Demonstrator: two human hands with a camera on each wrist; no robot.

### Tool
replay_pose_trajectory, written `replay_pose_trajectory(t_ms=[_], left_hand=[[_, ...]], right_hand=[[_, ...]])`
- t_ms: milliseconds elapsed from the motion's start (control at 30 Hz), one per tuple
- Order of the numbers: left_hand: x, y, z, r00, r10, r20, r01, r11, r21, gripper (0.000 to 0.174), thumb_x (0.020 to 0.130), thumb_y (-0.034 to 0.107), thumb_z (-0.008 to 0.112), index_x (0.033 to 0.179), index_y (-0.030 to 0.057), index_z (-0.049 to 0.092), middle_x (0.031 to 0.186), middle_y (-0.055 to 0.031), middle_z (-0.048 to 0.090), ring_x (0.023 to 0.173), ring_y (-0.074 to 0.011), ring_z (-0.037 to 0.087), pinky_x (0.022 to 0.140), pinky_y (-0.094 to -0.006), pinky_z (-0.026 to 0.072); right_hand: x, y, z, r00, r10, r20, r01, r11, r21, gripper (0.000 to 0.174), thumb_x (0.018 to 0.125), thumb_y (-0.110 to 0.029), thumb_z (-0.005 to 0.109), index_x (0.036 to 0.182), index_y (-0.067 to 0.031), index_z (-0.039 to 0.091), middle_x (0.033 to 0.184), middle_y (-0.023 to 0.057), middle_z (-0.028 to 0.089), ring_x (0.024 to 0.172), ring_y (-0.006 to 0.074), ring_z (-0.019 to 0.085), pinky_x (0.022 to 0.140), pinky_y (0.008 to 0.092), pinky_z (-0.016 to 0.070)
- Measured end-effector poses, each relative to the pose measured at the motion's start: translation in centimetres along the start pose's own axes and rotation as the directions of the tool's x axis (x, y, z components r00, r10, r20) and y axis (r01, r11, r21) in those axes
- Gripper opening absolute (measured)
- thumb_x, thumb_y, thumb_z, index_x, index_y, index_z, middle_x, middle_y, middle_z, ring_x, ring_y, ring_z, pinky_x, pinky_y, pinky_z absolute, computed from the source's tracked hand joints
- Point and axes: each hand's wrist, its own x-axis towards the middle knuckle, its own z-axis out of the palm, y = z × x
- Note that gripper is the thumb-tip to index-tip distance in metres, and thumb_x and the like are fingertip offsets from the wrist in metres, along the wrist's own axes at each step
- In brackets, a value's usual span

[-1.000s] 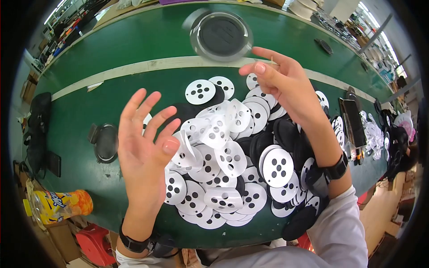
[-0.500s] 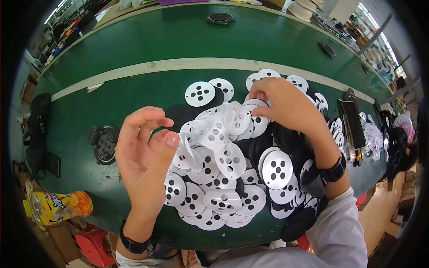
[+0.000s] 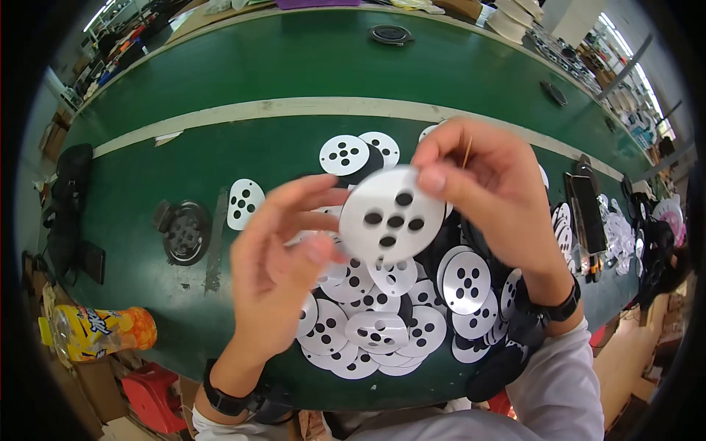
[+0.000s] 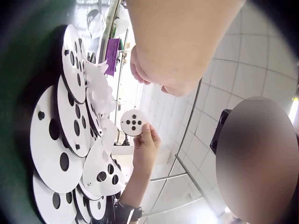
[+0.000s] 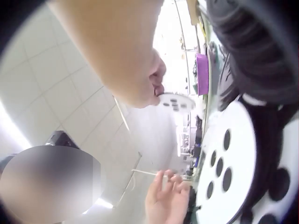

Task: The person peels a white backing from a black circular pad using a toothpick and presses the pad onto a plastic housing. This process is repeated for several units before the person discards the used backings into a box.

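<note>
In the head view a white disc (image 3: 395,229) with several dark holes is pinched at its upper right edge by the right hand (image 3: 491,192). A thin stick (image 3: 468,151) shows beside that hand's fingers. The left hand (image 3: 283,257) is just left of the disc, its fingers spread and slightly bent; whether a fingertip touches the disc, I cannot tell. Below both hands lies a pile of white discs (image 3: 377,332) and black pads (image 3: 491,376). The right wrist view shows the pinched disc (image 5: 176,101) nearly edge-on.
A black round part (image 3: 185,232) and a lone white disc (image 3: 245,204) lie left of the pile. Another black round part (image 3: 390,34) is on the far green surface (image 3: 243,66). At the lower left is a bottle (image 3: 103,332); a black slab (image 3: 583,208) lies at right.
The right hand has come back from the pile's far side with a white disc. The left hand has moved right, towards it. Earlier, a black round part went from near the right hand to the far surface.
</note>
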Motion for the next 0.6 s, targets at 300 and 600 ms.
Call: replay_pose_trajectory(t_ms=[300, 600], left_hand=[[-1.1, 0.0, 1.7, 0.996, 0.039, -0.078, -0.038, 0.999, 0.018, 0.029, 0.086, 0.017, 0.057, 0.100, -0.0077, 0.051, 0.085, -0.0137, 0.061, 0.069, -0.0195, 0.064, 0.051, -0.0300, 0.0568], [-1.3, -0.3, 1.5, 0.985, 0.130, -0.114, -0.119, 0.988, 0.101, 0.020, 0.086, 0.008, 0.055, 0.097, -0.0084, 0.053, 0.086, -0.0145, 0.061, 0.071, -0.0205, 0.064, 0.054, -0.0323, 0.0578]], right_hand=[[-0.5, 0.4, 1.6, 0.866, -0.475, 0.153, 0.492, 0.760, -0.425, 0.027, 0.086, 0.001, 0.038, 0.106, 0.0047, 0.057, 0.082, 0.0118, 0.055, 0.068, 0.0133, 0.048, 0.063, 0.0238, 0.0396], [-0.7, 0.2, 2.1, 0.867, -0.475, 0.150, 0.473, 0.692, -0.545, 0.017, 0.082, -0.003, 0.049, 0.094, 0.0020, 0.060, 0.061, 0.0080, 0.050, 0.052, 0.0174, 0.044, 0.049, 0.0276, 0.0347]])
